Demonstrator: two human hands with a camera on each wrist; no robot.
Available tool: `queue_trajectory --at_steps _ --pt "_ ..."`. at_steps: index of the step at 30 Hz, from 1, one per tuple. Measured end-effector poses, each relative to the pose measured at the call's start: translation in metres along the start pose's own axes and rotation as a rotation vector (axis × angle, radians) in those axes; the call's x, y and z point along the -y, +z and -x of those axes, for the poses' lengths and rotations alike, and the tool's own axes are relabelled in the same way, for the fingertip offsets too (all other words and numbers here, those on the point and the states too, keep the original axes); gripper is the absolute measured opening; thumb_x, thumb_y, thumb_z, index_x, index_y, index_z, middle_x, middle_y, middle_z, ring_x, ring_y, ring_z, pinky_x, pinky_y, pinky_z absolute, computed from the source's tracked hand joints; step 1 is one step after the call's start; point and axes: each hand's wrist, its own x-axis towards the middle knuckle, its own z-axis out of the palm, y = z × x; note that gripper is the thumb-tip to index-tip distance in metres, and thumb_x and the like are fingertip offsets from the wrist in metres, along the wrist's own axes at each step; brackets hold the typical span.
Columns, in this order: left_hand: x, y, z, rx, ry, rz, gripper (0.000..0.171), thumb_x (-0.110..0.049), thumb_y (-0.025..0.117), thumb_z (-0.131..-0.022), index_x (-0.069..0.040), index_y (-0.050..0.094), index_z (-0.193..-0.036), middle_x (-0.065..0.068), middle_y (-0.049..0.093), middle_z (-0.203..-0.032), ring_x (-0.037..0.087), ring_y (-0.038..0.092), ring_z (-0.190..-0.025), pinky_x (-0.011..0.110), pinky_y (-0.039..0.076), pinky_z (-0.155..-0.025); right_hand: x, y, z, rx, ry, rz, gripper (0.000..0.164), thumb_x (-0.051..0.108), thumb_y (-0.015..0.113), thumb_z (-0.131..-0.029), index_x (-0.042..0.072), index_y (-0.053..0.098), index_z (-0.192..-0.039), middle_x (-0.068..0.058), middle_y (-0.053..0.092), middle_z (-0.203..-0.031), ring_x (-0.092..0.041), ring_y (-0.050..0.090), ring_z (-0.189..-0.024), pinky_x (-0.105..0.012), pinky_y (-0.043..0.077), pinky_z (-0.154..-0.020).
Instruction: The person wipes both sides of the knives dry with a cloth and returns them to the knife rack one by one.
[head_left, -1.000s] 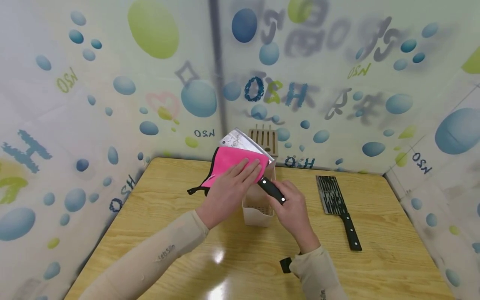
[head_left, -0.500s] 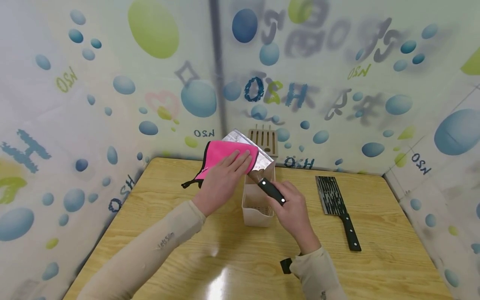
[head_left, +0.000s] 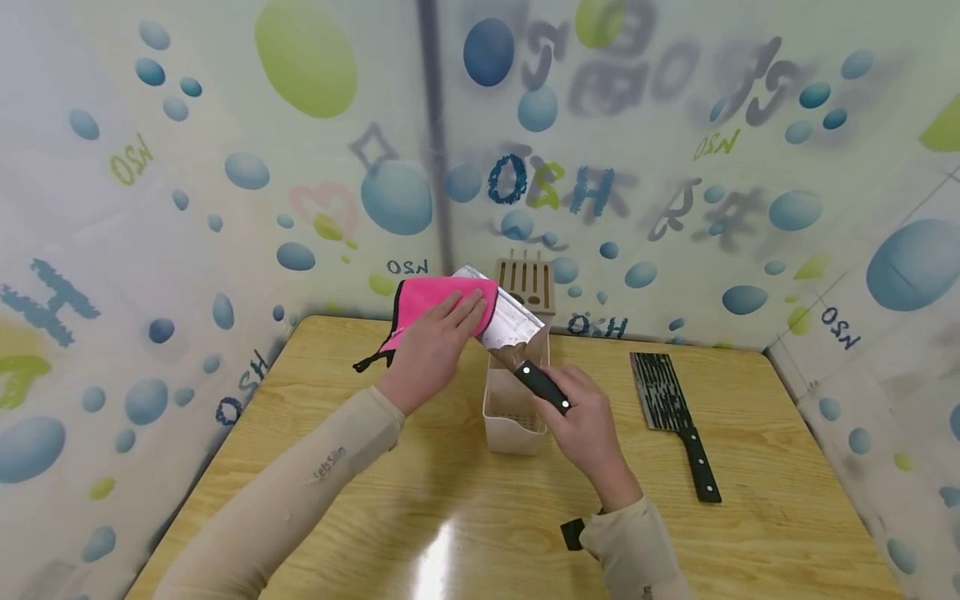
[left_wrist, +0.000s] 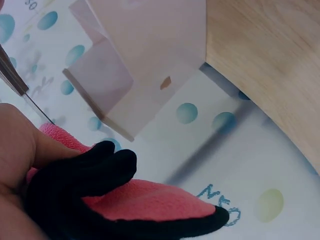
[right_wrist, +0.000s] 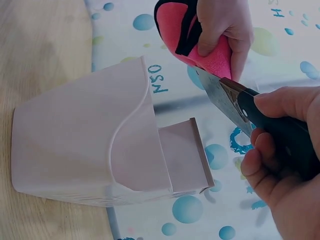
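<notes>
My right hand (head_left: pixel 588 429) grips the black riveted handle (head_left: pixel 543 386) of a cleaver, whose shiny blade (head_left: pixel 517 321) points up and to the left above the beige holder (head_left: pixel 513 433). Over the blade's far part lies a pink cloth (head_left: pixel 442 300) with black edging. My left hand (head_left: pixel 431 354) lies on the cloth, its fingers extended on top. From the right wrist view, the left thumb (right_wrist: pixel 207 42) presses the folded cloth from the other side, pinching it around the blade. Part of the blade is hidden under the cloth.
Another cleaver (head_left: pixel 678 425) with a black-streaked blade lies on the wooden table (head_left: pixel 780 467) to the right. Behind the open holder stands its slotted top (head_left: pixel 525 285), close to the printed wall covering (head_left: pixel 660 167).
My left hand has slid the pink cloth up and left along the blade, away from the handle, baring more metal. My right hand and the cleaver have hardly moved.
</notes>
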Motion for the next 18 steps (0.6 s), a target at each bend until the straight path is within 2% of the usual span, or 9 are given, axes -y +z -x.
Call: queue_trajectory --at_steps 11,18 --pt "0.013 0.003 -0.005 0.096 -0.065 0.031 0.062 0.005 0.062 -0.095 -0.002 0.046 -0.155 0.013 0.044 -0.160 0.033 0.045 -0.146 0.041 0.036 -0.122 0.000 -0.001 0.003 -0.005 -0.028 0.013 0.034 0.001 0.083 -0.084 -0.004 0.074 -0.117 -0.015 0.069 -0.098 -0.023 0.062 -0.082 -0.037 0.055 -0.069" --pt "0.021 0.004 -0.008 0.122 -0.086 0.017 0.061 0.007 0.060 -0.095 -0.002 0.046 -0.154 0.013 0.045 -0.160 0.034 0.045 -0.146 0.042 0.035 -0.122 0.001 -0.002 0.005 0.000 -0.019 0.029 0.035 0.001 0.083 -0.084 -0.003 0.074 -0.117 -0.014 0.069 -0.098 -0.022 0.062 -0.082 -0.036 0.054 -0.068"
